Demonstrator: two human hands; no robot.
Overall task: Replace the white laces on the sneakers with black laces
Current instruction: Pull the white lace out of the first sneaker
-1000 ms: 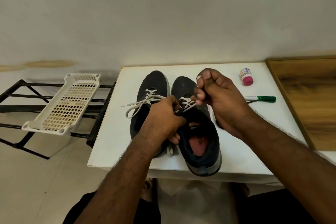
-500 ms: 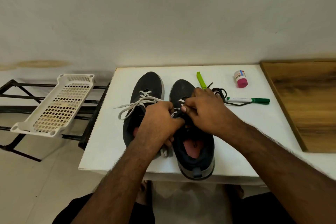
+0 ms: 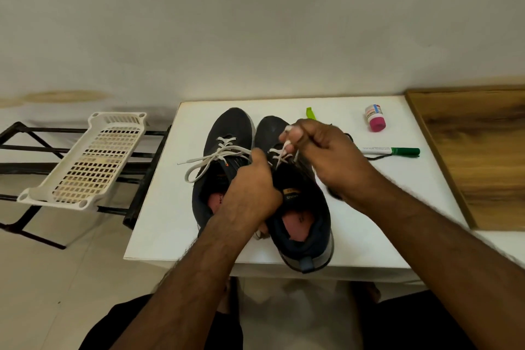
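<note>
Two sneakers stand side by side on the table [image 3: 159, 224], the left sneaker [image 3: 224, 133] just beside the right sneaker [image 3: 306, 221]. Right of them lie a marker [image 3: 393, 151] and, behind it, a small bottle [image 3: 375, 118]. A basket [image 3: 93, 159] rests on a rack [image 3: 34, 148] left of the table.

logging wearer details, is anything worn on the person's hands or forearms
Nothing shows on either: the left hand and the right hand are bare, with no gloves, rings, watch or bands in view. Both forearms are bare and hairy, with no sleeves down to the frame's edge.
</note>
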